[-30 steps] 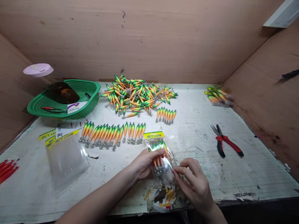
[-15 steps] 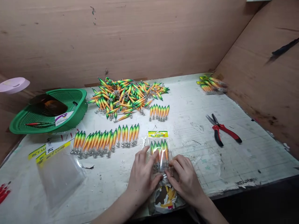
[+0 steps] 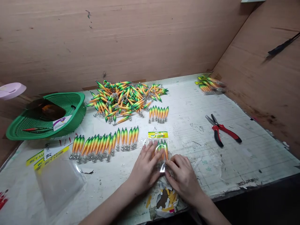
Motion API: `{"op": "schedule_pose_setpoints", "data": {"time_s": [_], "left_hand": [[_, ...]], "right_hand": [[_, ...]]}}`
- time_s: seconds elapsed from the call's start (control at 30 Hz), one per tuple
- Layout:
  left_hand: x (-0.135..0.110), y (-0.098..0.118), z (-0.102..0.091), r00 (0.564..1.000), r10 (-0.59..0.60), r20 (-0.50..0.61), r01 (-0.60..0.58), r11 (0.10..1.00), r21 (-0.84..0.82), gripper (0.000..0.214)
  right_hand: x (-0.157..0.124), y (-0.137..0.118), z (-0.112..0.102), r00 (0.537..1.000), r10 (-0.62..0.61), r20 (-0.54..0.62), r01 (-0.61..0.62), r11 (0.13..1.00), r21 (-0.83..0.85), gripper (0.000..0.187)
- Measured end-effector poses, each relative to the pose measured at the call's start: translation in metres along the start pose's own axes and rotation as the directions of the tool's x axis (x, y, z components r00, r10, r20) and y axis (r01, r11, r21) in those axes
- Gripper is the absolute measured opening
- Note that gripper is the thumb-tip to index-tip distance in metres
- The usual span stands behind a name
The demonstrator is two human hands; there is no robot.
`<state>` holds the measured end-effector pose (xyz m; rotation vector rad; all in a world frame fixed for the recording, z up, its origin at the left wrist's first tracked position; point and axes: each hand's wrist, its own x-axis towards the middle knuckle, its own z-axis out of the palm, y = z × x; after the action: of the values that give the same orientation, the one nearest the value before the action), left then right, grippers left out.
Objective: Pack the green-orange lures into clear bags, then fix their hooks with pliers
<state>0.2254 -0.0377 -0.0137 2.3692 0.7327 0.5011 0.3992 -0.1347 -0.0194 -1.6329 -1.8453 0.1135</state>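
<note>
On the table (image 3: pixel 180 131), my left hand (image 3: pixel 145 168) lies spread across a "BCT LURE" packet (image 3: pixel 158 135), partly hiding its lures (image 3: pixel 165 150); whether my right hand (image 3: pixel 184 175) pinches it, I cannot tell.

Far L on pale worktable (image 3: pixel 182 134): green basket (image 3: pixel 78 117) w/ white-and-purple card (image 3: pixel 62 123) & slim red item (image 3: pixel 35 129) inside; pink lid (image 3: pixel 12 90) nr its L end. Btm L: red items (image 3: pixel 3 201), cut off by view edge. R: pliers (image 3: pixel 217 126), red/blk handles, tips apart, pointing away. Yellow/white scraps (image 3: pixel 172 197) nr front edge. Brown back wall (image 3: pixel 140 40); dark strip (image 3: pixel 281 47) on R wall (image 3: pixel 262 78).
</note>
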Motion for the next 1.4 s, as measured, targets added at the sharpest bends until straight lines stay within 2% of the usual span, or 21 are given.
{"op": "schedule_pose_setpoints", "data": {"time_s": [0.1, 0.23, 0.3, 0.37, 0.43, 0.5, 0.57, 0.67, 0.73, 0.9, 1.03, 1.1, 1.2, 1.3, 1.4], "left_hand": [[-0.020, 0.004, 0.002, 0.972, -0.195, -0.133, 0.199, 0.980, 0.017, 0.066], [-0.033, 0.010, 0.008, 0.929, -0.361, -0.085, 0.343, 0.923, -0.173, 0.055], [-0.031, 0.012, 0.010, 0.876, -0.482, -0.022, 0.445, 0.824, -0.351, 0.053], [-0.027, 0.013, 0.008, 0.799, -0.594, 0.097, 0.543, 0.643, -0.539, 0.055], [-0.024, 0.014, 0.006, 0.737, -0.646, 0.200, 0.598, 0.483, -0.640, 0.062], [-0.023, 0.015, 0.003, 0.700, -0.670, 0.247, 0.624, 0.406, -0.667, 0.069], [-0.025, 0.017, 0.002, 0.683, -0.682, 0.261, 0.633, 0.376, -0.677, 0.073], [-0.026, 0.020, 0.004, 0.674, -0.683, 0.281, 0.617, 0.310, -0.723, 0.071], [-0.026, 0.021, 0.006, 0.673, -0.688, 0.272, 0.602, 0.295, -0.742, 0.068], [-0.026, 0.016, 0.010, 0.695, -0.672, 0.257, 0.594, 0.333, -0.732, 0.062], [-0.027, 0.016, 0.009, 0.717, -0.653, 0.243, 0.580, 0.367, -0.727, 0.060], [-0.028, 0.016, 0.008, 0.716, -0.650, 0.257, 0.580, 0.349, -0.736, 0.062], [-0.029, 0.016, 0.007, 0.713, -0.646, 0.272, 0.585, 0.335, -0.738, 0.063], [-0.030, 0.015, 0.008, 0.715, -0.649, 0.258, 0.586, 0.357, -0.727, 0.061], [-0.031, 0.014, 0.011, 0.719, -0.648, 0.251, 0.584, 0.367, -0.724, 0.062]], "right_hand": [[-0.011, -0.002, -0.009, 0.994, 0.108, 0.021, -0.109, 0.993, 0.050, 0.007], [-0.023, -0.007, -0.006, 0.934, 0.345, 0.091, -0.357, 0.909, 0.215, 0.011], [-0.023, -0.009, -0.001, 0.918, 0.379, 0.113, -0.396, 0.880, 0.261, 0.007], [-0.020, -0.010, 0.001, 0.916, 0.381, 0.129, -0.402, 0.874, 0.275, 0.006], [-0.016, -0.011, -0.002, 0.917, 0.374, 0.141, -0.399, 0.877, 0.270, 0.007], [-0.013, -0.014, -0.008, 0.919, 0.376, 0.123, -0.395, 0.887, 0.240, 0.007], [-0.012, -0.020, -0.012, 0.939, 0.336, 0.068, -0.343, 0.922, 0.182, 0.008], [-0.009, -0.030, -0.008, 0.987, 0.162, 0.008, -0.162, 0.984, 0.081, 0.015], [-0.005, -0.035, 0.002, 0.996, 0.090, -0.012, -0.089, 0.995, 0.037, 0.020], [0.009, -0.030, 0.026, 0.995, 0.079, -0.059, -0.080, 0.997, -0.014, 0.022], [0.010, -0.029, 0.022, 0.995, 0.091, -0.045, -0.090, 0.996, 0.019, 0.019], [0.007, -0.033, 0.016, 0.995, 0.102, -0.006, -0.101, 0.992, 0.072, 0.018], [0.002, -0.040, 0.008, 0.986, 0.107, 0.127, -0.129, 0.974, 0.187, 0.017], [-0.002, -0.043, 0.010, 0.959, 0.131, 0.253, -0.195, 0.949, 0.248, 0.012], [-0.002, -0.040, 0.017, 0.931, 0.183, 0.316, -0.265, 0.934, 0.238, 0.014]]}}
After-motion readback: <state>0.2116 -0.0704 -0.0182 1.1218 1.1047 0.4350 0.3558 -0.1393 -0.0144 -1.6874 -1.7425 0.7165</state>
